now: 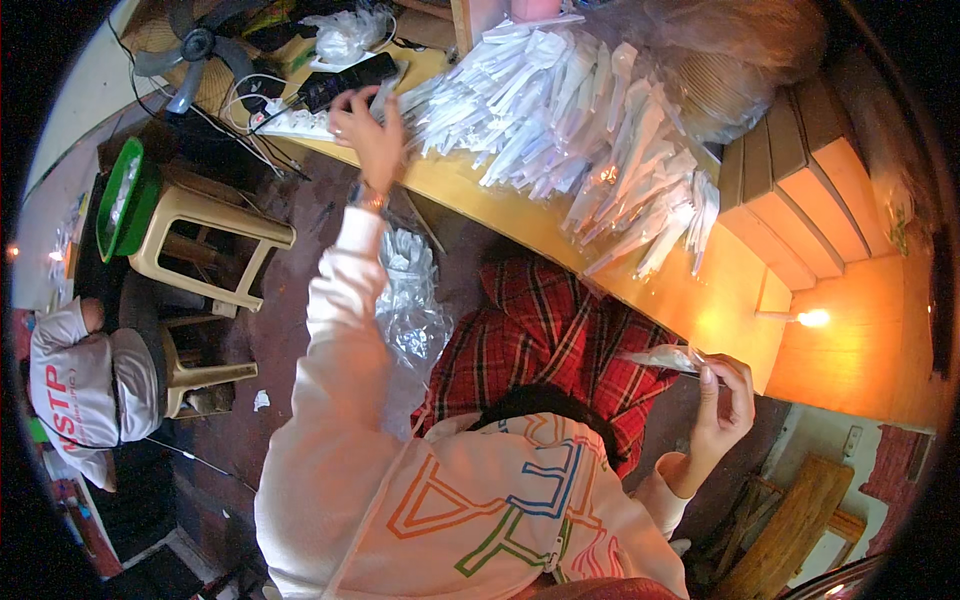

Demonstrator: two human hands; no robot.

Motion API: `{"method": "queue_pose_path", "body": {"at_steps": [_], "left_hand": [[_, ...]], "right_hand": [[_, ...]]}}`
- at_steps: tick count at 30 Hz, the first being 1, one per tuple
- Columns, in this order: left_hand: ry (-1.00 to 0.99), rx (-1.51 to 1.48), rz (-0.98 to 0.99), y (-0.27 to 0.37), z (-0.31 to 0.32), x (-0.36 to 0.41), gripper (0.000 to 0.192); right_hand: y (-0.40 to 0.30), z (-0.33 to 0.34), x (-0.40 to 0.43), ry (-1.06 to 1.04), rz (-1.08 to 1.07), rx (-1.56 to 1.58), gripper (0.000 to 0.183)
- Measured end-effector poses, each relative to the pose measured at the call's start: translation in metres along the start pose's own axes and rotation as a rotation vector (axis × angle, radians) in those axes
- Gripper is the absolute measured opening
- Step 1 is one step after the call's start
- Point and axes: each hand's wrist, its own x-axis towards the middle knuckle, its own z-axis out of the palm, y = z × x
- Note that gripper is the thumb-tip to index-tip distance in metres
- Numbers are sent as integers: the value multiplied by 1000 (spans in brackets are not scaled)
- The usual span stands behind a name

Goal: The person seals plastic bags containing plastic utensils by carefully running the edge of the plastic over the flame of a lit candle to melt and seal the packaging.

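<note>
Blurred, with its fingers apart, my left hand (375, 139) is over the table's far left edge beside a black phone (367, 71) and a white power strip (300, 121). A thin pale strip shows by its fingertips; whether they touch it is unclear. My right hand (720, 401) pinches the end of a small clear plastic packet (664, 358) with whitish contents, just off the table's near edge. A large heap of long, narrow clear packets (525, 97) covers much of the wooden table (690, 300). A small bright flame or light (812, 318) glows at its right end.
Cardboard boxes (817, 172) stand at the right rear. A fan (196, 45) and cables are at the upper left. A plastic bag of packets (409, 285) lies below my left arm. Left are a beige stool (217, 217), a green basin (127, 199) and another person's white shirt (90, 390).
</note>
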Motion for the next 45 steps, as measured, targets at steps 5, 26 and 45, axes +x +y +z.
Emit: {"method": "queue_pose_path", "body": {"at_steps": [5,26,45], "left_hand": [[-529,-797,180,138,-90,-69,32],[-795,-1160,115,203,-152,-114,13],[-882,-1163,-252,221,-149,-83,11]], "right_hand": [[-5,23,4,-126,-66,-2,9],[-9,70,19,-250,-163,148,19],[-11,76,58,-334,108,536,15]]}}
